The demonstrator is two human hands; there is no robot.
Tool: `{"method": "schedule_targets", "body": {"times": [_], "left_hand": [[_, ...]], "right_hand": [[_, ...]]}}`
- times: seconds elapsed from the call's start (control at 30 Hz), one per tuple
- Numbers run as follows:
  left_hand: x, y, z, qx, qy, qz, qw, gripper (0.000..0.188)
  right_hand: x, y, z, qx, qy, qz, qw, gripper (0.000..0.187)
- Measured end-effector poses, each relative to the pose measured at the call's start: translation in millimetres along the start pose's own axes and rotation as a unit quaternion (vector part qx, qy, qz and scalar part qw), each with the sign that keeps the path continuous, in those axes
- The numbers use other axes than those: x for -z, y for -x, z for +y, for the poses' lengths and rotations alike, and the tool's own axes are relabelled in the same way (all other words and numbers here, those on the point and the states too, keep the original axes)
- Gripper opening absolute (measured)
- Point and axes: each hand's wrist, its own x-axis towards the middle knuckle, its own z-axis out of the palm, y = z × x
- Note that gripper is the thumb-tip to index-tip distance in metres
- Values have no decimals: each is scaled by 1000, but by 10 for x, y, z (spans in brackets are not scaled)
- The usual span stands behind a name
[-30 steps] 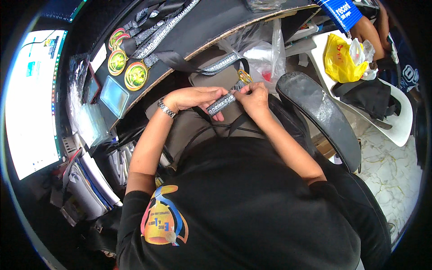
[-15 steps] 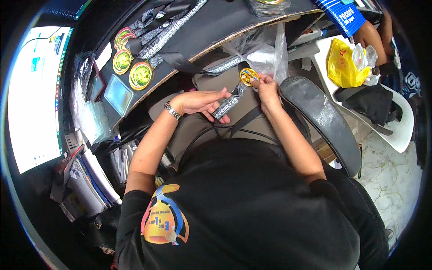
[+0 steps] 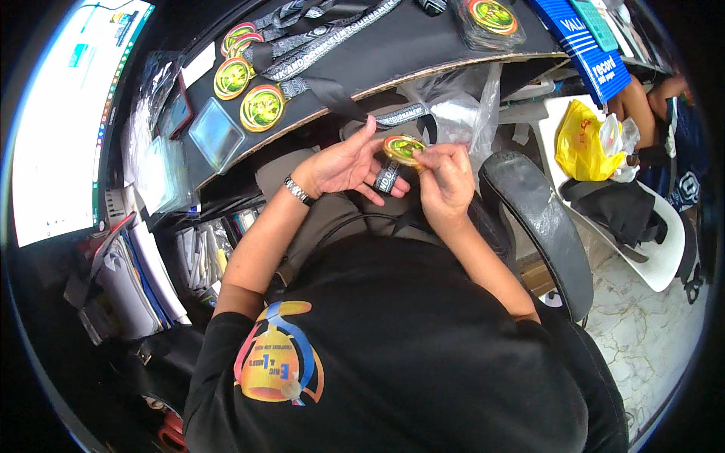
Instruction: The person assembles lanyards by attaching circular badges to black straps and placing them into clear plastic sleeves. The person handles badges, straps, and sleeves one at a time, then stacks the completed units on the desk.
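A round gold medal with a green centre is pinched by its edge between the thumb and fingers of my right hand. It is tilted over my lap. A black ribbon with white printing hangs from the medal and lies across the fingers of my left hand. That hand is open, palm up, with the thumb raised and the fingers spread. Its fingertips pass behind the ribbon, next to the medal. Several similar medals lie with their ribbons on the black desk.
A clear plastic case lies near the desk edge, and stacked medals sit farther right. A plastic bag hangs beyond my hands. The chair's armrest is at my right. Past it, a white chair holds a yellow bag; another person sits nearby.
The medal has been turned, so its green face now shows instead of the yellow and blue one. My left thumb and fingers have spread wider, and less ribbon shows below the medal.
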Motion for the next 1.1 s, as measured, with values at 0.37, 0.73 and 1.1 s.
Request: {"method": "schedule_targets", "body": {"times": [0.37, 0.73, 1.1], "left_hand": [[-187, 183, 100, -115, 46, -14, 992, 60], [-493, 347, 144, -183, -35, 81, 979, 69], [-677, 426, 133, -277, -216, 101, 931, 63]], "right_hand": [[5, 27, -131, 72, 20, -52, 996, 40], [114, -173, -387, -260, -347, -21, 901, 10], [183, -315, -191, -304, -325, -212, 870, 8]]}}
